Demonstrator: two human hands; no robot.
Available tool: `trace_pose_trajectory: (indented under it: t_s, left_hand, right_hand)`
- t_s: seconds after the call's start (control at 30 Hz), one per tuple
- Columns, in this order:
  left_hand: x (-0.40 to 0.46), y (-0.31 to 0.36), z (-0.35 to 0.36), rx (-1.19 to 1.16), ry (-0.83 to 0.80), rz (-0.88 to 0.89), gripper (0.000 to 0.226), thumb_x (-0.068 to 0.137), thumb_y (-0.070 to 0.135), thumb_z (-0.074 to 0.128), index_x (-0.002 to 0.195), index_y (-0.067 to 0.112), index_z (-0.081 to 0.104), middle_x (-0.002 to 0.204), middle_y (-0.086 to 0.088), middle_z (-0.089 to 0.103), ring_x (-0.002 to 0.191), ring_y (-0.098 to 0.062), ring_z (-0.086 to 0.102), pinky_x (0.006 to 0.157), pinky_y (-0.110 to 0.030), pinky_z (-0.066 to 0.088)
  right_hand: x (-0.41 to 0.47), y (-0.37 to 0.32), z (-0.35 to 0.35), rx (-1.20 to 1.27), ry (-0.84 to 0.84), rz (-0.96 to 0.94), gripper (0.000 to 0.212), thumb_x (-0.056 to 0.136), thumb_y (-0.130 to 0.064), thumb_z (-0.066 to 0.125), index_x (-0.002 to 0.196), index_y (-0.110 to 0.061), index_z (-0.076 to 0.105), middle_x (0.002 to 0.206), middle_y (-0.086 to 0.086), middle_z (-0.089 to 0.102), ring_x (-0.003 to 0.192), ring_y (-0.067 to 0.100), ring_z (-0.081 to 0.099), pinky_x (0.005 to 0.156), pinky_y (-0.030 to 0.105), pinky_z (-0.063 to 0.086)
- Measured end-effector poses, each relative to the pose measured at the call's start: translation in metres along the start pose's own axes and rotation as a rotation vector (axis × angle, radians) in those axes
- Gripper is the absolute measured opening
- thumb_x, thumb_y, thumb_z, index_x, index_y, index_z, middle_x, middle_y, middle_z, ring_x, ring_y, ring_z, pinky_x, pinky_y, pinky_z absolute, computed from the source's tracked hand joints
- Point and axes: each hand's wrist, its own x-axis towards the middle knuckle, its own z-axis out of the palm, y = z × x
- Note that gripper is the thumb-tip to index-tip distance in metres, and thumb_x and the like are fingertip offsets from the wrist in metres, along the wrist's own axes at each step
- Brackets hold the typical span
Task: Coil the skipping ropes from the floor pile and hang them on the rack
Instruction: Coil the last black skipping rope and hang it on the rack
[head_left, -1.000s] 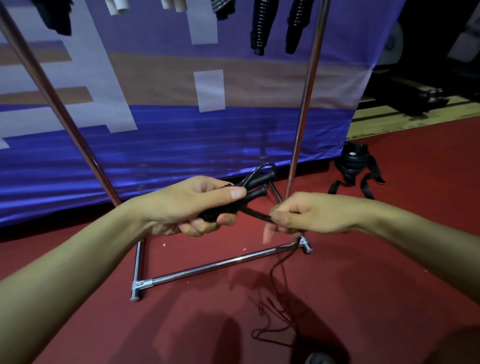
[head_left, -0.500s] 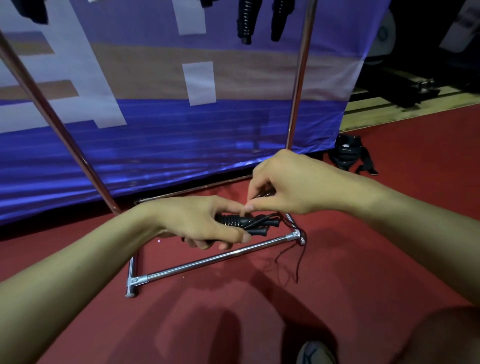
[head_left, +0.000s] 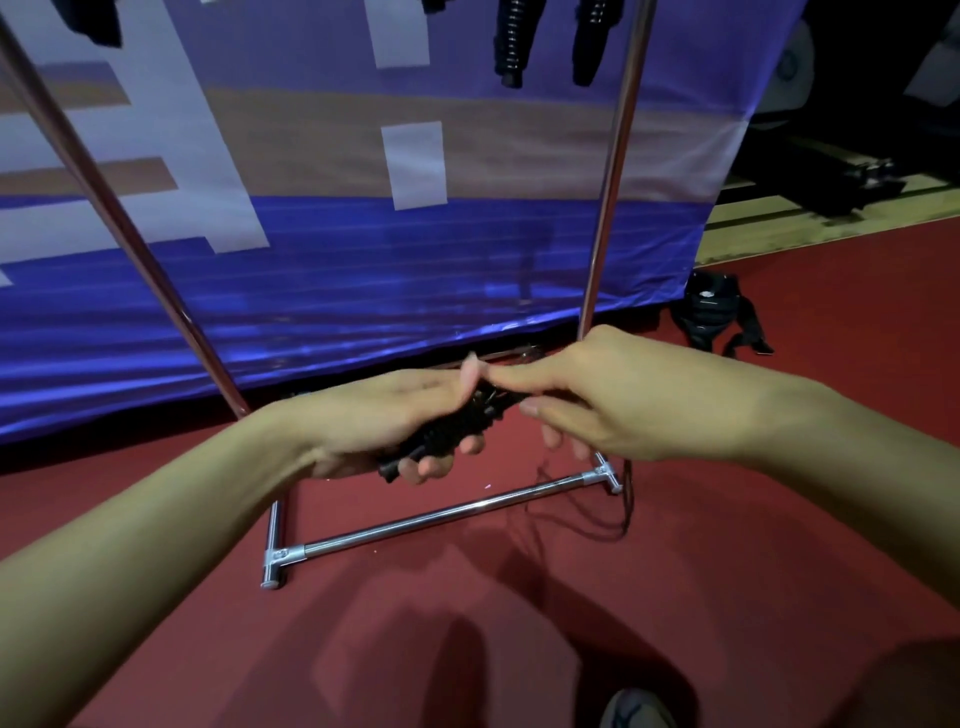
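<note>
Left hand (head_left: 384, 421): fingers curled round the ribbed black skipping-rope handles (head_left: 447, 434).
Right hand (head_left: 597, 400): meets the left at the handle tips; its grip is blurred, cannot tell.
Thin dark rope cord (head_left: 618, 525): trails below the right hand to the red floor (head_left: 519, 649).
Chrome tube rack (head_left: 447, 514): base bar beneath both hands, uprights beyond them.

Handles half hidden, edges cropped

The left hand (head_left: 384, 421) covers most of the black handles (head_left: 457, 426); both hands are motion-blurred. Above them, hanging handles (head_left: 511, 47) are cut by the top edge.

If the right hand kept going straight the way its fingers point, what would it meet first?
The right hand points toward the left; its fingertips already touch the left hand gripping the black rope handles. It would likely press into that thumb and the handles at once.
</note>
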Motion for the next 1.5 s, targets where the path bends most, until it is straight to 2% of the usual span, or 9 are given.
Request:
trace_pose_trajectory:
  t_s: [0.23, 0.33, 0.5, 0.57, 0.8, 0.93, 1.03, 1.2, 1.5]
  left_hand:
    - [0.01, 0.013, 0.003, -0.219, 0.171, 0.092, 0.056, 0.095, 0.068, 0.043, 0.106, 0.018, 0.066, 0.074, 0.0, 0.047, 0.05, -0.011, 0.026, 0.047, -0.025, 0.013]
    - [0.013, 0.017, 0.003, -0.186, 0.254, 0.14, 0.055, 0.1, 0.056, 0.048, 0.112, 0.004, 0.06, 0.071, -0.001, 0.047, 0.047, -0.011, 0.026, 0.045, -0.023, 0.015]
    - [0.012, 0.02, 0.005, -0.139, 0.291, 0.201, 0.041, 0.099, 0.045, 0.053, 0.108, 0.006, 0.055, 0.07, -0.002, 0.049, 0.044, -0.012, 0.031, 0.041, -0.018, 0.022]
    - [0.011, 0.02, 0.005, -0.115, 0.246, 0.218, 0.035, 0.096, 0.047, 0.055, 0.103, 0.013, 0.057, 0.071, -0.002, 0.05, 0.044, -0.013, 0.032, 0.04, -0.018, 0.023]
    - [0.003, 0.019, 0.013, -0.049, 0.126, 0.216, 0.048, 0.099, 0.046, 0.044, 0.105, 0.0, 0.058, 0.076, -0.013, 0.068, 0.04, -0.022, 0.06, 0.034, -0.015, 0.026]
    - [-0.005, 0.021, 0.011, -0.023, 0.025, 0.264, 0.036, 0.107, 0.041, 0.038, 0.105, 0.013, 0.06, 0.09, -0.018, 0.071, 0.055, -0.023, 0.067, 0.039, -0.02, 0.04]
    - [-0.01, 0.019, 0.01, 0.128, -0.121, 0.218, 0.041, 0.107, 0.041, 0.035, 0.114, 0.006, 0.055, 0.098, -0.018, 0.071, 0.066, -0.021, 0.065, 0.052, -0.027, 0.049]
    - [-0.012, 0.022, 0.016, 0.249, -0.115, 0.047, 0.035, 0.103, 0.047, 0.048, 0.093, 0.013, 0.052, 0.071, -0.004, 0.06, 0.051, -0.013, 0.044, 0.047, -0.026, 0.032]
    - [0.0, 0.017, 0.012, 0.498, -0.064, -0.013, 0.008, 0.097, 0.032, 0.07, 0.098, 0.026, 0.066, 0.064, 0.001, 0.067, 0.047, -0.016, 0.053, 0.05, -0.026, 0.045]
  right_hand:
    - [0.006, 0.0, 0.021, 0.015, 0.505, -0.065, 0.045, 0.097, -0.021, 0.069, 0.141, -0.029, 0.06, 0.082, -0.01, 0.074, 0.071, 0.003, 0.07, 0.07, 0.024, 0.055]
    - [0.006, -0.005, 0.027, 0.298, 0.582, 0.068, 0.039, 0.094, -0.018, 0.075, 0.12, -0.014, 0.047, 0.078, -0.007, 0.073, 0.063, 0.004, 0.072, 0.063, 0.022, 0.055]
    - [0.006, 0.003, 0.023, 0.737, 0.31, 0.192, 0.024, 0.101, -0.035, 0.057, 0.105, -0.011, 0.057, 0.078, -0.001, 0.065, 0.072, 0.014, 0.068, 0.072, 0.026, 0.052]
    - [0.003, 0.009, 0.022, 0.864, 0.128, 0.16, 0.044, 0.105, -0.042, 0.041, 0.101, -0.009, 0.069, 0.082, 0.0, 0.061, 0.079, 0.013, 0.064, 0.077, 0.021, 0.051]
    - [-0.002, 0.025, 0.015, 0.604, -0.115, 0.033, 0.018, 0.104, -0.014, 0.055, 0.097, -0.003, 0.068, 0.093, 0.004, 0.077, 0.095, 0.016, 0.076, 0.092, 0.037, 0.058]
    - [0.001, 0.032, 0.017, 0.254, -0.072, -0.01, 0.017, 0.103, -0.021, 0.062, 0.105, -0.014, 0.077, 0.095, -0.02, 0.077, 0.096, -0.013, 0.066, 0.085, 0.01, 0.046]
    - [0.004, 0.039, 0.024, 0.104, 0.016, -0.055, 0.013, 0.098, -0.026, 0.068, 0.105, -0.021, 0.078, 0.096, -0.01, 0.078, 0.087, -0.004, 0.067, 0.077, 0.012, 0.047]
    - [0.01, 0.042, 0.02, -0.077, 0.11, -0.062, 0.013, 0.089, -0.022, 0.072, 0.098, -0.028, 0.078, 0.082, -0.004, 0.073, 0.071, 0.009, 0.064, 0.067, 0.033, 0.052]
    - [0.009, 0.024, -0.001, -0.274, 0.112, -0.107, 0.009, 0.087, -0.039, 0.074, 0.096, -0.037, 0.074, 0.089, -0.02, 0.071, 0.084, 0.004, 0.065, 0.07, 0.031, 0.051]
